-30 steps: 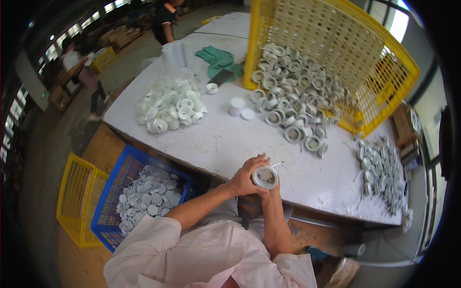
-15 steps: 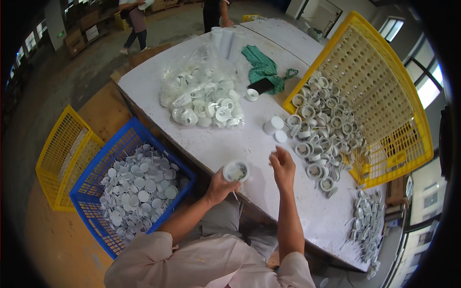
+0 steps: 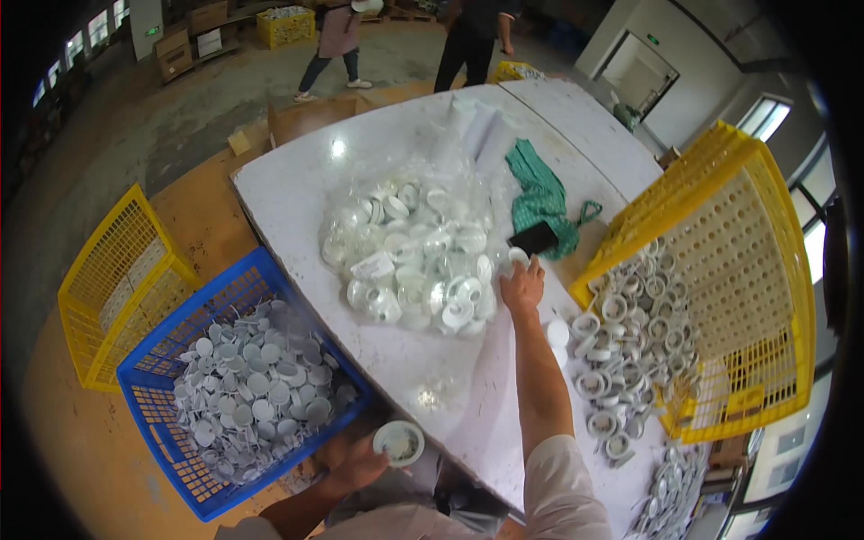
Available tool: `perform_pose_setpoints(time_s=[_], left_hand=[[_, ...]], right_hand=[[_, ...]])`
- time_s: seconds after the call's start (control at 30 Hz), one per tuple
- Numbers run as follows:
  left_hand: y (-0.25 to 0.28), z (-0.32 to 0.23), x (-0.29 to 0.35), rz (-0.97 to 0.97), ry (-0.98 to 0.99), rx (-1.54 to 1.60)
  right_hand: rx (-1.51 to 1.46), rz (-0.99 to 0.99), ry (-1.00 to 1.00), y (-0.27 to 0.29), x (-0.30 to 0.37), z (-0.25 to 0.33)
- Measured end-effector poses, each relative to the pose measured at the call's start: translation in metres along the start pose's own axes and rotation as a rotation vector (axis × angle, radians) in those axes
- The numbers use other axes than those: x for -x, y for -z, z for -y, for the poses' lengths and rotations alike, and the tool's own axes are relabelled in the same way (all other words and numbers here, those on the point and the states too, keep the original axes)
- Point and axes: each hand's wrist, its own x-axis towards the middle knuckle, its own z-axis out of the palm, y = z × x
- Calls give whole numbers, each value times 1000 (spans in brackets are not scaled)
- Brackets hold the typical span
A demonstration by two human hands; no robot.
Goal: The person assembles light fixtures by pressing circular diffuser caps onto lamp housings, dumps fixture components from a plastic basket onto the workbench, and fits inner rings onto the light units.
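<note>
In my left hand (image 3: 360, 465) is a white round cup-shaped fitting (image 3: 399, 443), tilted up so its hollow inside shows. The fingers wrap its side, low by the table's near edge. My right hand (image 3: 522, 288) is stretched far over the white table (image 3: 468, 387), with its fingers closed about a small white round cap (image 3: 518, 256) beside a black phone (image 3: 535, 238). Left of that hand lies a clear plastic bag (image 3: 409, 247) full of white cup-shaped parts. Beside my right forearm are white round pieces (image 3: 557, 335), partly hidden by it.
A yellow crate (image 3: 781, 207) lies tipped at the right, ring-shaped parts (image 3: 621, 337) spilling from it. A blue basket (image 3: 166, 463) of white discs stands at left, near another yellow crate (image 3: 117, 270). A green cloth (image 3: 537, 193) lies beyond the phone. Two people (image 3: 472, 40) are in the background.
My right hand has reached forward from the table's middle to the white cap by the phone. My left hand, still with the fitting, has dropped lower and nearer me. The view has shifted.
</note>
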Motion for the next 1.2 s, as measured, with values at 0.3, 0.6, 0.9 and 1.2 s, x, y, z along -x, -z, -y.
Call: perform_pose_setpoints(time_s=[0.3,0.6,0.9,1.2], left_hand=[[9,-7,-11,20,44,168],[3,9,3,115,81,48],[-51,40,-3,208,406,-128],[-103,118,-25,154,499,-415]], right_hand=[[96,117,44,-10,-2,-19],[-35,-77,261,85,135,-24],[72,-80,90,126,352,-158],[-176,-117,-67,134,404,-162]])
